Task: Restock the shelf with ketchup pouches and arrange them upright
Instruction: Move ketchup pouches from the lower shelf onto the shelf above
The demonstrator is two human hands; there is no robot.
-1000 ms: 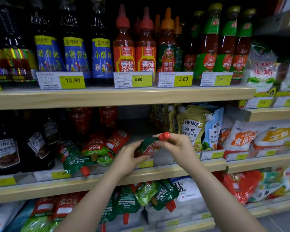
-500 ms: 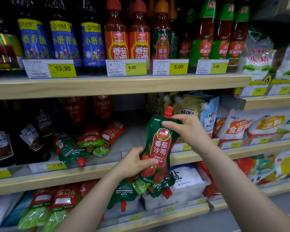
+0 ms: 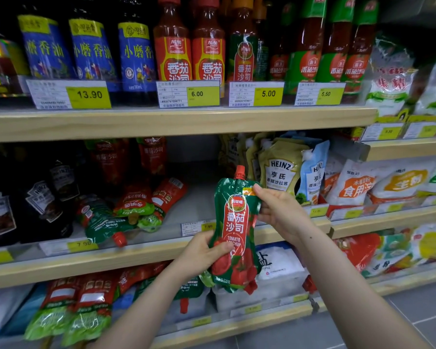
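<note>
I hold a green and red ketchup pouch point(image 3: 235, 230) upright in front of the middle shelf point(image 3: 141, 258), its red cap on top. My left hand point(image 3: 202, 253) grips its lower left side. My right hand point(image 3: 280, 212) pinches its upper right edge. Several more ketchup pouches point(image 3: 103, 220) lie flat on the middle shelf to the left, caps toward the front. Two red pouches point(image 3: 151, 154) stand at the back of that shelf. Behind the held pouch the shelf floor is bare.
Heinz salad dressing pouches point(image 3: 280, 170) stand just right of the gap. Dark Heinz bottles point(image 3: 40, 197) fill the left end. Sauce bottles point(image 3: 209, 46) line the upper shelf, with price tags point(image 3: 189, 93) along its edge. More pouches point(image 3: 86, 303) and salt bags point(image 3: 280, 263) lie on the lower shelf.
The pouch, held tipped back near the shelf a second ago, now stands upright in both hands in front of the shelf edge. My view has moved closer and slightly up.
</note>
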